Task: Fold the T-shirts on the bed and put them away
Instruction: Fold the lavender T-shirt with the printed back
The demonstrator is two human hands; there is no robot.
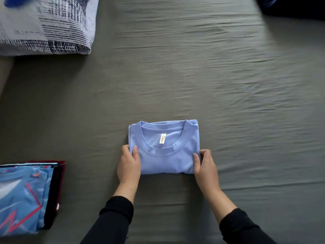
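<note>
T-shirt (164, 148), folded at lower centre on the bed (228, 85), is pinched at both side edges by left hand (128, 164) and right hand (204, 166) fingers; lift level, supporting underneath, towards the stack (26, 196) at lower left.

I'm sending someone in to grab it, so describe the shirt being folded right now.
On the grey-green bed sheet, look near the front edge, middle. The light blue T-shirt lies folded square between both hands, plain, collar up with a white neck label, unlike the patterned stack at the left.
</note>
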